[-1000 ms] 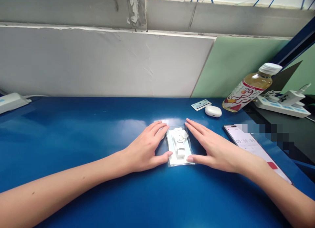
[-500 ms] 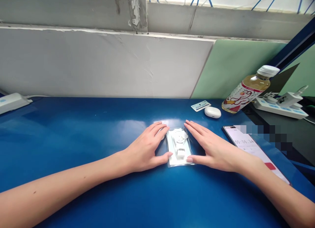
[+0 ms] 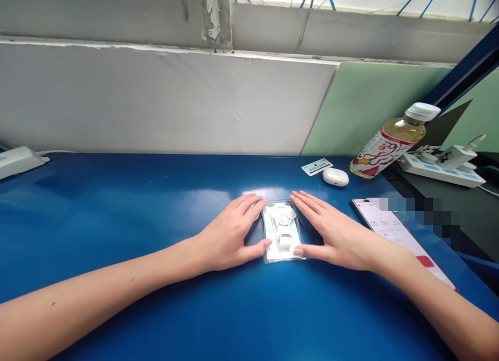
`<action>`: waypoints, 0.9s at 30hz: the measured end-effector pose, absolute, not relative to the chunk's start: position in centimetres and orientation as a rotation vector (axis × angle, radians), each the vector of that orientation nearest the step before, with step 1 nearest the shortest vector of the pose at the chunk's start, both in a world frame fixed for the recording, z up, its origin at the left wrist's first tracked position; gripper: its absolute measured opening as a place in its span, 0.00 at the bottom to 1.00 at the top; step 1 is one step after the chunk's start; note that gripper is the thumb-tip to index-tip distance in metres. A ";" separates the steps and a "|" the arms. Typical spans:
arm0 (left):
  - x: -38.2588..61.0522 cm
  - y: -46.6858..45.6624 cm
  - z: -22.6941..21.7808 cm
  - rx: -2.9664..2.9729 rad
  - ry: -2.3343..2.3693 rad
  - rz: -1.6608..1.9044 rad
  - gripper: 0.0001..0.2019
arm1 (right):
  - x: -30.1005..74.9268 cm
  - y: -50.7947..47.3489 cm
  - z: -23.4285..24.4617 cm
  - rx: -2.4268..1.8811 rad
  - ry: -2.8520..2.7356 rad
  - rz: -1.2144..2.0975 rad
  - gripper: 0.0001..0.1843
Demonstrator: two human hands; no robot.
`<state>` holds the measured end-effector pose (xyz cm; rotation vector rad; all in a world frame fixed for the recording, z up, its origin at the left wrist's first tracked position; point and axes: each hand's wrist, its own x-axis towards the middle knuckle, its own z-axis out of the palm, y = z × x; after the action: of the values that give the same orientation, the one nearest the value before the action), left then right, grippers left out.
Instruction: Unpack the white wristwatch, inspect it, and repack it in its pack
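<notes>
Centre of frame: left hand (image 3: 228,232) and right hand (image 3: 333,232), apart, gripping nothing, are flanking clear plastic packet (image 3: 277,253), apparently steadying it; next move likely calling for pinching its edges.

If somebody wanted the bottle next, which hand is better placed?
Probably the right hand: it's nearer the bottle, over on the same side of the packet. The left hand is across the packet, farther away.
</notes>
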<state>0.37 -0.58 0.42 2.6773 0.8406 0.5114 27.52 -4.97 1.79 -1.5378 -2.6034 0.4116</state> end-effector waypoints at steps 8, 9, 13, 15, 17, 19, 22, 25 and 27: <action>0.6 -0.6 0.6 2.652 0.820 0.521 0.52 | 27.6 -4.9 1.7 -1.523 -2.603 0.406 0.53; 0.7 -0.6 0.6 2.652 0.831 0.512 0.53 | 27.6 -4.9 1.7 -1.534 -2.608 0.414 0.54; 0.7 -0.6 0.6 2.655 0.877 0.484 0.54 | 27.5 -5.0 2.0 -1.566 -2.625 0.424 0.54; 0.7 -0.6 0.6 2.657 0.879 0.472 0.53 | 27.5 -5.0 2.0 -1.563 -2.628 0.421 0.54; 0.6 -0.6 0.6 2.659 0.875 0.475 0.53 | 27.5 -5.0 2.0 -1.563 -2.633 0.417 0.54; 0.6 -0.6 0.6 2.664 0.871 0.486 0.53 | 27.4 -5.0 2.1 -1.568 -2.634 0.412 0.55; 0.5 -0.6 0.5 2.676 0.869 0.478 0.53 | 27.3 -4.9 2.1 -1.581 -2.637 0.415 0.55; 0.5 -0.5 0.4 2.683 0.870 0.459 0.53 | 27.3 -4.9 2.0 -1.585 -2.638 0.413 0.55; 0.5 -0.5 0.4 2.685 0.867 0.458 0.53 | 27.4 -4.9 1.9 -1.572 -2.631 0.403 0.54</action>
<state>0.48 -0.51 0.36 2.6854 0.8674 0.4584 27.38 -4.89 1.93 -1.5723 -2.6309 0.4034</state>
